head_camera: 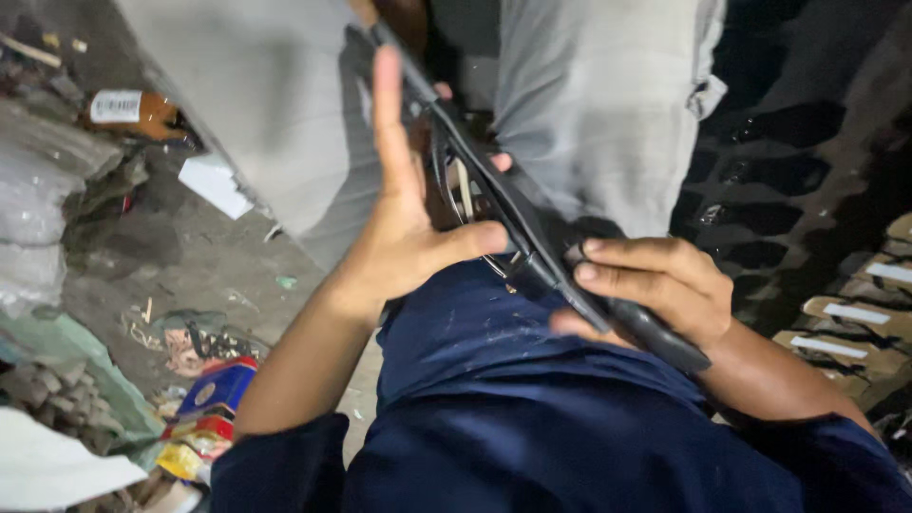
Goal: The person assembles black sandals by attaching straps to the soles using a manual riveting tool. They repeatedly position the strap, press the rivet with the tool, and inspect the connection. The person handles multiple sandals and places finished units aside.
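Observation:
My right hand (655,285) is closed around the handle end of a long black tool (532,242) that runs diagonally up to the left. My left hand (404,223) lies against the tool's middle, fingers stretched upward, thumb pressing toward the black bar. Thin wires or rods (456,180) show beside the bar. Behind the tool stands another person in grey trousers (589,104); their fingertips (501,161) touch the tool's far part. My dark blue shirt (532,418) fills the lower frame.
Dirt ground at left carries litter: a blue and red packet (214,389), a white scrap (217,185), a brown bottle (133,112), rubble and a pale sack (38,218). At right are dark perforated mats (779,171) and stacked sandals (855,323).

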